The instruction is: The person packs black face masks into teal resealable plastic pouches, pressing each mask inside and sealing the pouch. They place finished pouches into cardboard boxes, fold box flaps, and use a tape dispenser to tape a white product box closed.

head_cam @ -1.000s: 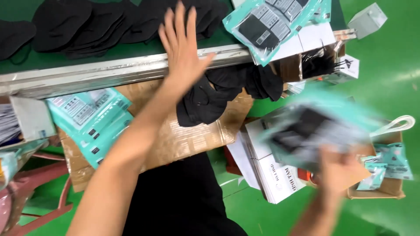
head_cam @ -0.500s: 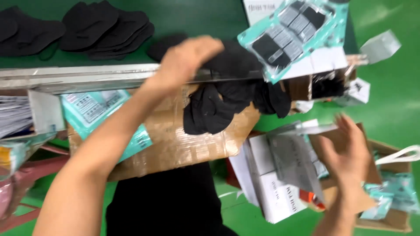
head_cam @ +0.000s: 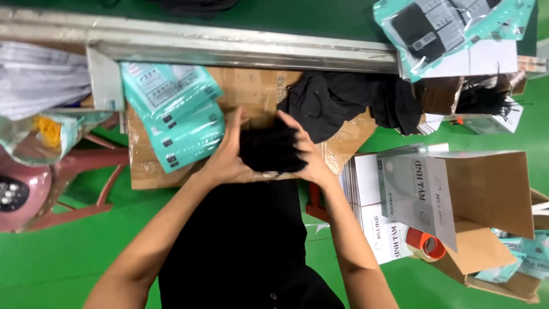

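Both hands, left hand (head_cam: 226, 160) and right hand (head_cam: 309, 157), hold a grip on one stack of black masks (head_cam: 270, 150) at the cardboard sheet's (head_cam: 257, 91) near edge, unbagged, while more masks (head_cam: 343, 103) wait beyond.

Both forearms bare, rising from the lower frame edge and converging toward centre. Left hand (head_cam: 226, 157) upright on its edge, palm facing inward, fingers (head_cam: 233, 123) extended and held together. Right hand (head_cam: 309, 154) mirrors it, palm inward, fingers (head_cam: 291, 123) curved over the top. Hands near each other, cupped, pressing from both sides.
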